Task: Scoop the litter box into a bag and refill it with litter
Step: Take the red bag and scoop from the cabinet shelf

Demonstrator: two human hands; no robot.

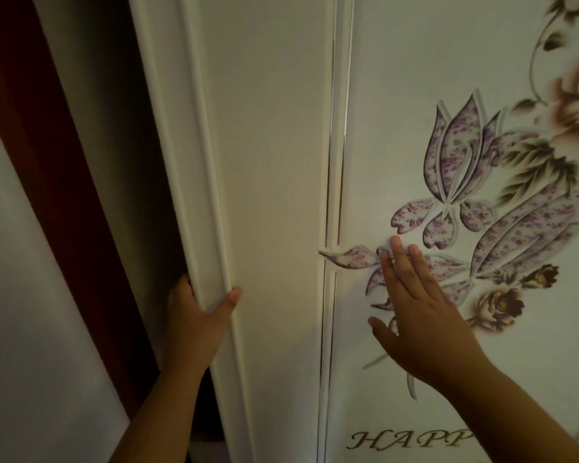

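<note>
A white sliding door (268,182) with a printed flower pattern fills the view. My left hand (194,322) grips the door's left edge, fingers curled behind it and thumb on the front. My right hand (415,315) lies flat with straight fingers against the flowered panel (482,202) to the right. No litter box, scoop, bag or litter is in view.
A dark gap (141,202) shows behind the door's left edge, next to a dark red frame strip (24,105) and a pale wall (20,329) on the left. A thin vertical seam (331,162) divides the two panels. Lettering "HAPP" (411,441) is printed low on the right panel.
</note>
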